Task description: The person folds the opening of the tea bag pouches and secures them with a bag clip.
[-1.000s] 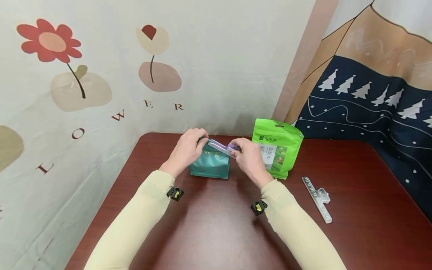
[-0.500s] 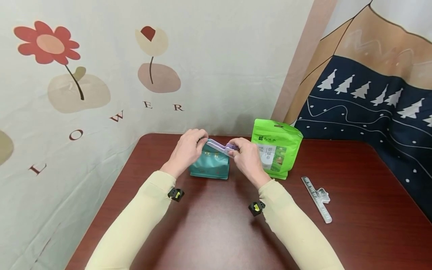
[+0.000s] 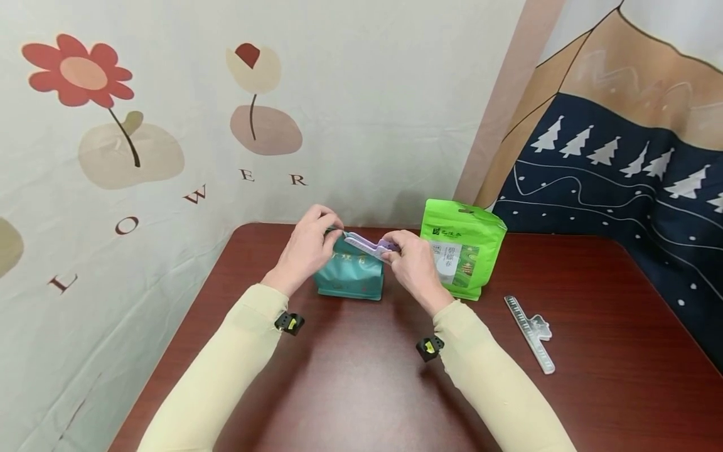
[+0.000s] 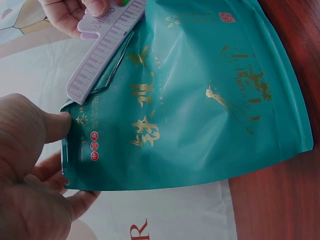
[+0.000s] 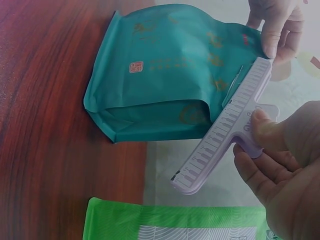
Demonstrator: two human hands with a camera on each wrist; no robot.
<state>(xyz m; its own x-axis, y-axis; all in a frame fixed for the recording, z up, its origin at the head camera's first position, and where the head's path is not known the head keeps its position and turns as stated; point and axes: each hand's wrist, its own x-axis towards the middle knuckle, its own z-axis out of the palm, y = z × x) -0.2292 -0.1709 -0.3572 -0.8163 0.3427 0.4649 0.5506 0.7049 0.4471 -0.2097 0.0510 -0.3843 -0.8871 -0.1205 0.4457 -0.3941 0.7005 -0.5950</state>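
Observation:
A teal pouch (image 3: 351,276) with gold lettering stands near the table's back edge. My left hand (image 3: 307,248) pinches its top left corner between thumb and fingers. In my right hand (image 3: 417,262), thumb and fingers pinch the handle of a pale purple bag clip (image 3: 364,245) printed with piano keys. The left wrist view has the clip (image 4: 102,62) slanting over the top edge of the pouch (image 4: 190,110). One end of the clip (image 5: 220,135) sticks out past the pouch's side in the right wrist view. Whether its jaws grip the pouch I cannot tell.
A bright green pouch (image 3: 480,263) stands upright just right of my right hand. A clear bag clip (image 3: 531,334) lies on the table's right part. Behind the brown table (image 3: 361,376) hangs a printed cloth (image 3: 367,125).
My left hand has shifted slightly left and up at the pouch's corner, its fingers raised a little. The right hand and purple clip have hardly moved.

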